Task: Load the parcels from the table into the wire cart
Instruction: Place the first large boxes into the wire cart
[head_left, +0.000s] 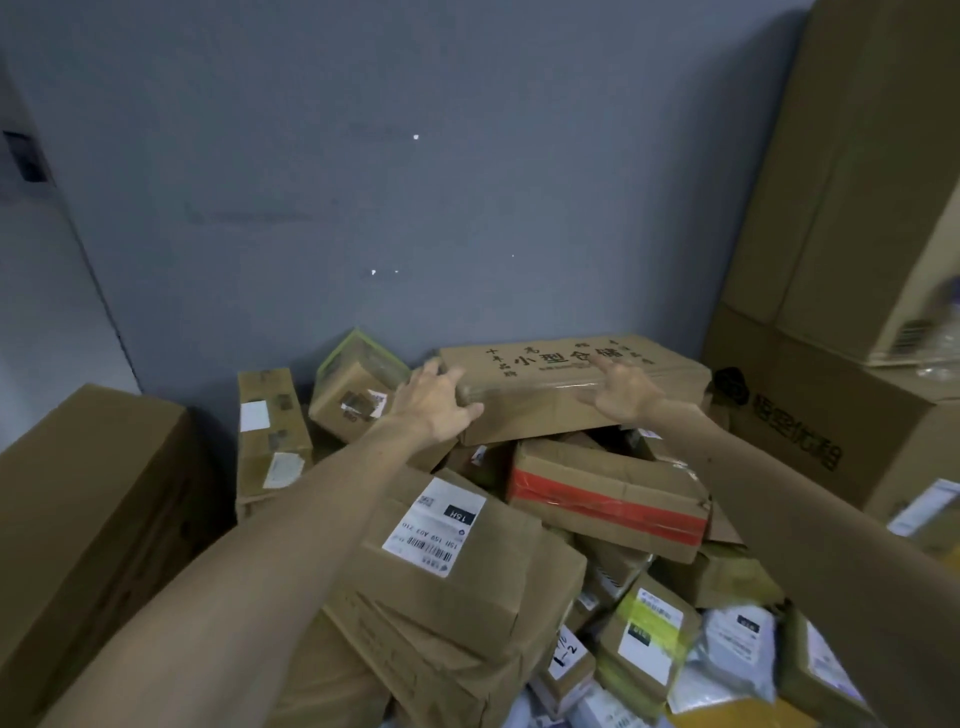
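At the far left I see a big brown box (88, 509) beside the heap (447, 670) of parcels. Next to it a narrow box (270, 426) stands on end near the grey wall (363, 182), and just right of that a green-edged box (353, 384) sits tilted.

My left hand (436, 402) comes next. Its fingers are curled over the left end of the long carton (561, 389), with the thumb along the front edge, gripping it. That carton, printed with black characters, lies flat on top of the heap at the back, close to the wall. Its front edge hangs over the red-taped box (608, 499) below. Under my left forearm sits a labelled box (441, 566), its white shipping label facing up.

My right hand (623, 387) lies on the carton's top right of the middle, fingers spread and straight, holding nothing.

Lower in the heap, a yellow-taped parcel (649, 639) sits beside a grey bag (737, 644). At the far right a large printed carton (810, 431) stands beside the heap, with taller cartons (857, 182) stacked on it.
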